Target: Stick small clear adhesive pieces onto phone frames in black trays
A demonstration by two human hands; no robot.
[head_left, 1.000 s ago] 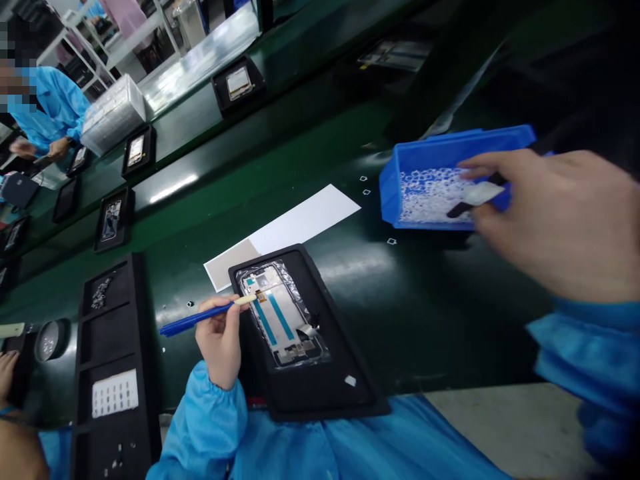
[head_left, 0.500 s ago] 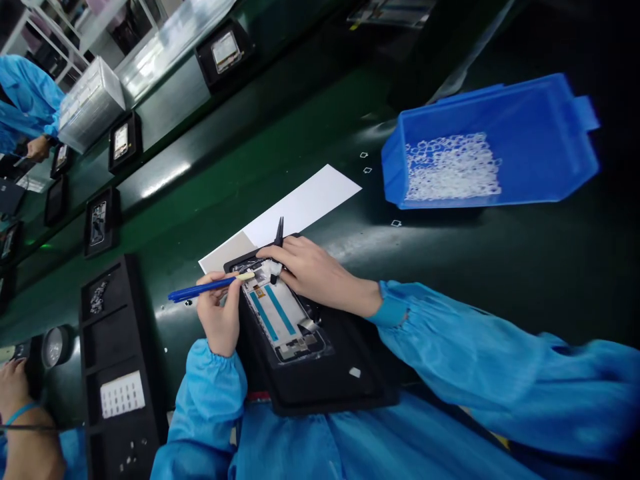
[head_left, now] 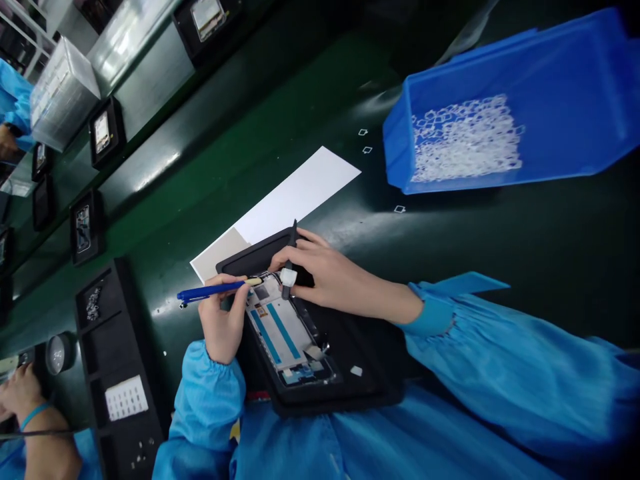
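Note:
My left hand (head_left: pixel 223 327) pinches a blue pen-shaped tool (head_left: pixel 213 291) with a pale yellow tip. That tip is at the upper left edge of an opened phone housing (head_left: pixel 280 327), which has two blue strips inside and lies in a black tray (head_left: pixel 345 397). Black tweezers (head_left: pixel 293 243) are gripped in my right hand (head_left: pixel 333 273), over the top of the phone. A small white piece (head_left: pixel 289 277) sits at the tweezers' lower part; whether it is clamped or lies against them, I cannot tell. On the tray, right of the phone, rests a small white square (head_left: pixel 356 371).
A blue bin (head_left: pixel 560 100) of small white frames stands at the right, with loose frames (head_left: pixel 367 150) beside it. White paper (head_left: pixel 300 193) lies behind the tray. At left are a compartmented black tray (head_left: pixel 107 357), a co-worker's hand (head_left: pixel 25 393) and phone trays (head_left: pixel 86 227).
My right hand has shifted slightly right, and the tweezers stand more upright with the white piece at them. The phone sits slightly lower in the tray. The camera view has also shifted.

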